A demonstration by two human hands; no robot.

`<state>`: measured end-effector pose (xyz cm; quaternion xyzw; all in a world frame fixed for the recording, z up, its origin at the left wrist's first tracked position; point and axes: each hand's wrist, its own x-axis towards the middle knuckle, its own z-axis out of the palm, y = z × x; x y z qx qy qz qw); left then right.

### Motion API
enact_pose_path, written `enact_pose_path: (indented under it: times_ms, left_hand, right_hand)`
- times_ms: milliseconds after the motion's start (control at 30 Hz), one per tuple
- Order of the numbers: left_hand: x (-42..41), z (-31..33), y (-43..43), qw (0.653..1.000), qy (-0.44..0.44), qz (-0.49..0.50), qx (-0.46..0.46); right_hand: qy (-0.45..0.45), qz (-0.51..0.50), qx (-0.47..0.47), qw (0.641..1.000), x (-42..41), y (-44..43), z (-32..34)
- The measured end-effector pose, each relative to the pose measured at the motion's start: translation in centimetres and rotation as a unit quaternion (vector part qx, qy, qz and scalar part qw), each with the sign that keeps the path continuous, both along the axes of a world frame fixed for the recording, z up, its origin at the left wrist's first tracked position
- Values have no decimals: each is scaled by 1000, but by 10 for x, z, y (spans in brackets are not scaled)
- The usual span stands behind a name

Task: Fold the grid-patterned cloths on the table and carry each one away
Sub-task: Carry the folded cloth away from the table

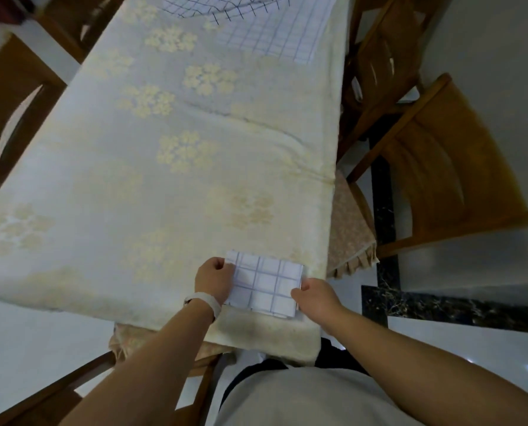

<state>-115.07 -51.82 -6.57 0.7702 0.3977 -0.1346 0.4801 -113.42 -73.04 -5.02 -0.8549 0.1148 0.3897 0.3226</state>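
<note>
A small folded white cloth with a blue grid [264, 282] lies near the table's front right corner. My left hand [213, 276] grips its left edge, fingers curled over it. My right hand [313, 295] pinches its right edge near the lower corner. At the far end of the table lie more grid-patterned cloths [272, 35], spread out and partly overlapping, running out of the top of the view.
The table wears a cream tablecloth with pale flower clusters [164, 149]. Wooden chairs stand at the right [434, 179], at the left [14, 106] and just under me [81, 385]. A white band circles my left wrist [209, 302]. The floor is pale tile with a dark marble strip.
</note>
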Motion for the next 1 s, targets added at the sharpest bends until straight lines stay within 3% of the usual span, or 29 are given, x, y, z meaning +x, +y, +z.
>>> enact_pose_path:
  times_ms: [100, 167, 233, 300, 367, 467, 700, 1000]
  left_hand:
    - [-4, 4, 0, 999, -11, -14, 34]
    - [-8, 0, 3, 990, -45, -80, 107]
    - [-15, -5, 8, 945, -115, -210, 223]
    - [-21, -9, 11, 873, -161, -357, 289]
    - [-24, -13, 10, 817, -144, -467, 307]
    - [-26, -20, 9, 770, -89, -546, 319]
    - [-24, -29, 8, 747, -49, -586, 310]
    - [-21, -23, 8, 752, -50, -587, 295]
  right_hand:
    - [-6, 40, -36, 999, 3, -7, -4]
    - [-37, 83, -81, 993, 6, -10, -1]
    - [-119, 165, -118, 972, 7, -13, 3]
    - [-203, 273, -123, 932, 6, -14, 4]
    - [-255, 353, -103, 894, 5, -10, 3]
    - [-277, 426, -86, 857, 7, 1, 0]
    - [-200, 526, -105, 820, 9, 9, -15]
    - [-191, 512, -118, 829, 6, 14, -10]
